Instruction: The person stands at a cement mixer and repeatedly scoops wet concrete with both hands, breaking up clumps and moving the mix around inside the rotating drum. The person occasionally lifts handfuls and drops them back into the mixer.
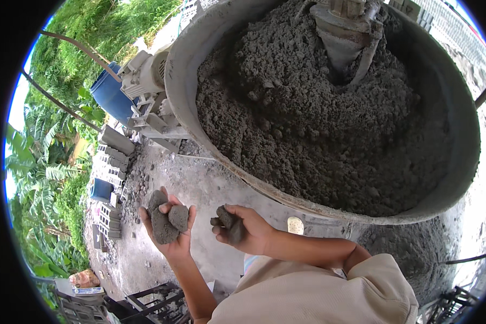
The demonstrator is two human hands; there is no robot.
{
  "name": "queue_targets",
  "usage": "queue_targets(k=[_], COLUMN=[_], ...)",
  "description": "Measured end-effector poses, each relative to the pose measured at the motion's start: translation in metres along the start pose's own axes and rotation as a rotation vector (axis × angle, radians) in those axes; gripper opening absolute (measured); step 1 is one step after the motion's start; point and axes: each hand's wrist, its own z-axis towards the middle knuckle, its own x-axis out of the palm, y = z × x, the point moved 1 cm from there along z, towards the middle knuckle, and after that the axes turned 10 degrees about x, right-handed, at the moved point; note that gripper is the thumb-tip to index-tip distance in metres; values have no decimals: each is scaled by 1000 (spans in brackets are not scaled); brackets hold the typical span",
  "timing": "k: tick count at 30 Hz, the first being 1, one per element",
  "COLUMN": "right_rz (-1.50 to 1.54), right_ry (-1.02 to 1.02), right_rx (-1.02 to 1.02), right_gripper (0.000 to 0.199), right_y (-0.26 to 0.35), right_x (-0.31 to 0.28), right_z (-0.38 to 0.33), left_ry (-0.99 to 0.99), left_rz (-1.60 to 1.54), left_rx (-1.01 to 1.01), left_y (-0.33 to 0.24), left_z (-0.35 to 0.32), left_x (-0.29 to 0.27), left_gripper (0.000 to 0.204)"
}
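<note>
Palm up, my left hand (178,247) cradles several lumps of damp grey concrete mix (163,225), its fingers curled up around them. To its right, my right hand (255,231) has its fingers closed on smaller broken pieces of the same mix (227,217). A small gap separates the two hands. Both are in front of my body, outside the near left edge of a large round mixer pan (329,212). Loose grey concrete mix (275,108) fills much of the pan, heaped around a caked central mixer part (344,40).
A motor (142,74) and a blue barrel (111,96) stand left of the pan. Stacked hollow blocks (111,162) and a blue bucket (100,189) line the left side. Dark metal frames (159,305) lie at lower left; a long-handled tool (475,257) is at right.
</note>
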Motion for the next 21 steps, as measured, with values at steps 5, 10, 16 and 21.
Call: queue_targets(k=[5,10,16,21], right_rz=[152,176,30,42], right_ry=[-12,5,-131,-101], right_rx=[51,89,134,93], right_gripper=[24,25,28,33], right_y=[-13,-40,-27,-3], right_x=[-7,-14,-6,-19], right_z=[57,81,81,104], left_ry=[-301,-470,-621,-625], left_rz=[274,404,407,400], left_rx=[362,520,414,422], left_y=[0,6,2,-1], left_z=[-29,-48,-46,-18], left_x=[-25,-33,-39,-49], left_gripper=[51,51,62,52])
